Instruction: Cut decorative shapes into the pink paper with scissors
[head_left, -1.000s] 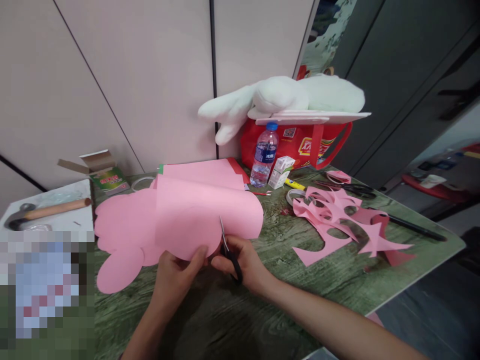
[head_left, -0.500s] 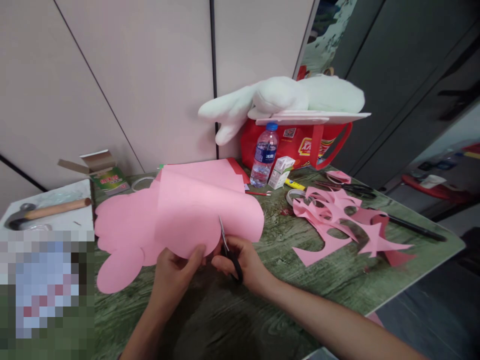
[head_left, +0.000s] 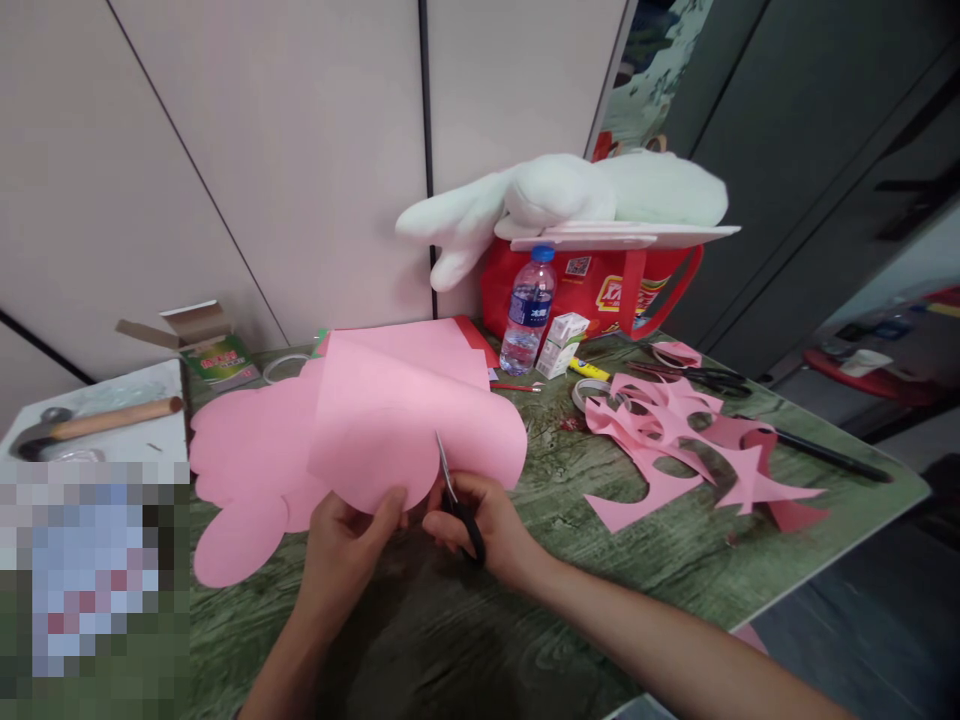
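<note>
A large pink paper sheet (head_left: 375, 420) curls over at its right side, and its lower edge is cut to a round curve. My left hand (head_left: 356, 530) pinches that lower edge between thumb and fingers. Black-handled scissors (head_left: 465, 520) are in my right hand (head_left: 484, 525), with their blades pointing up at the paper, at the right end of the curve. Rounded pink paper pieces (head_left: 251, 450) lie overlapping to the left, one oval piece nearest the front. Pink offcuts (head_left: 667, 440) with curved cut-outs lie in a heap on the right.
Behind stand a water bottle (head_left: 527, 315), a small white carton (head_left: 562, 345) and a red bag (head_left: 592, 290) under a white plush toy (head_left: 577, 190). A hammer (head_left: 112, 417) and an open box (head_left: 217, 358) are at the left; tape (head_left: 589, 395) lies near the offcuts.
My left hand and the paper edge it holds have shifted slightly left. The scissors and my right hand have hardly moved.
</note>
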